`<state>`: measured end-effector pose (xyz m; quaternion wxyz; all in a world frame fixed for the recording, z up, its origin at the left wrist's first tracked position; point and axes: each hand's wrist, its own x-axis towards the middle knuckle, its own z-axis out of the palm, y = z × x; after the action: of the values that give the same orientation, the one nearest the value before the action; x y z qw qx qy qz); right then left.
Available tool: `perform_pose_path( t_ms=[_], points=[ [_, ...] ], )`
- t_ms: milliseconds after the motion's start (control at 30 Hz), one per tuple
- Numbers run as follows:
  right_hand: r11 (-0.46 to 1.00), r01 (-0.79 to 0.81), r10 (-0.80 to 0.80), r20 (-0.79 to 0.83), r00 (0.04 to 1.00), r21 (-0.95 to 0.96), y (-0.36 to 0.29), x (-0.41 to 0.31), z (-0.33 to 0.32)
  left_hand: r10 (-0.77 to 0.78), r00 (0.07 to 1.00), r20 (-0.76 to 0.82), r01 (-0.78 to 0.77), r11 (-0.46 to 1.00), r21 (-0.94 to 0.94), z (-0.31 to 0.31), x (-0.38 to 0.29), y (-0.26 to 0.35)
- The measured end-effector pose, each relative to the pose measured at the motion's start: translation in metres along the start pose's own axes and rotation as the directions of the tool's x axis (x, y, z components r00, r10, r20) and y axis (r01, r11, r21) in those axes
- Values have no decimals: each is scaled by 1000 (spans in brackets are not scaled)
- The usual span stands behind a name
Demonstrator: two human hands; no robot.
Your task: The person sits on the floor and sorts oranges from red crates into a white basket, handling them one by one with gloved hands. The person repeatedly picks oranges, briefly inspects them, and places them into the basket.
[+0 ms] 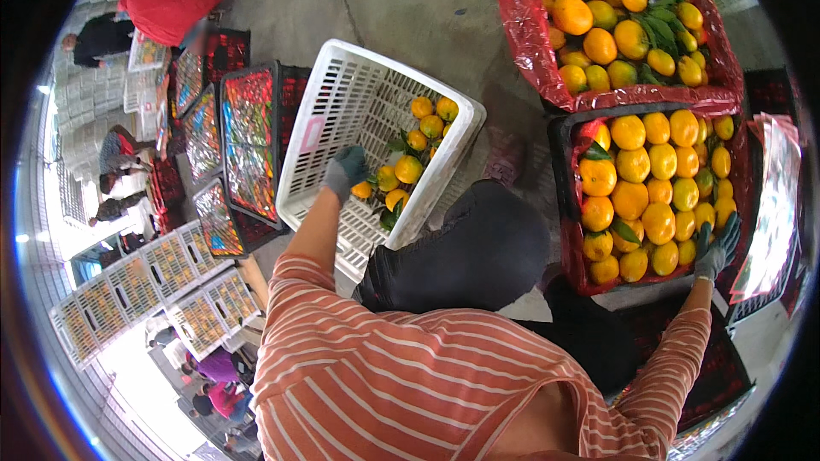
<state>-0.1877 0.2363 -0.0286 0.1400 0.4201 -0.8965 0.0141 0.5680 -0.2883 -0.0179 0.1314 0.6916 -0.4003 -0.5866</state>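
My left hand (346, 171), in a grey-green glove, reaches into a white plastic crate (322, 112) with slotted walls. Its fingers are curled beside a mandarin (362, 189); whether they grip it is hidden. More mandarins (408, 169), some with leaves, lie along the right side of this crate. At the near right corner of a black crate (558, 186) lined with red film, my gloved right hand (716, 250) rests on the fruit, thumb apart from the fingers. Mandarins (658, 223) fill that crate in rough rows, with a few green leaves among them.
Beyond the black crate, another crate in red film (522, 32) holds leafy mandarins. Printed plastic sheets (769, 205) lie at the right. Film-lined black crates (250, 141) stand at the left, near stacked white crates of fruit (138, 288). Several people, one in red (166, 6), are farther off.
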Motion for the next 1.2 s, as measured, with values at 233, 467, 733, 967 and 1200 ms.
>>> perform_pose_path(
  t_ms=[233, 467, 733, 967, 1200],
  points=[
    [1000, 27, -27, 30, 999, 6, 5, 0, -4, -28, 996, 79, 69, 806, -587, 182, 39, 48],
    [998, 68, -68, -20, 997, 6, 2, 1, -4, 53, 987, 154, 119, 409, -905, 293, 33, 162],
    [1000, 22, -23, 34, 999, 10, -3, 1, -11, 162, 738, 654, 198, 876, -440, 249, 59, 177],
    [1000, -1, 2, 16, 1000, -8, -4, 0, -7, 35, 994, -102, -37, 999, -10, 105, 132, 75],
    [997, -71, 71, 57, 996, -6, -5, -10, -7, 323, 805, 497, -572, 645, 507, 191, 134, 14]
  ],
)
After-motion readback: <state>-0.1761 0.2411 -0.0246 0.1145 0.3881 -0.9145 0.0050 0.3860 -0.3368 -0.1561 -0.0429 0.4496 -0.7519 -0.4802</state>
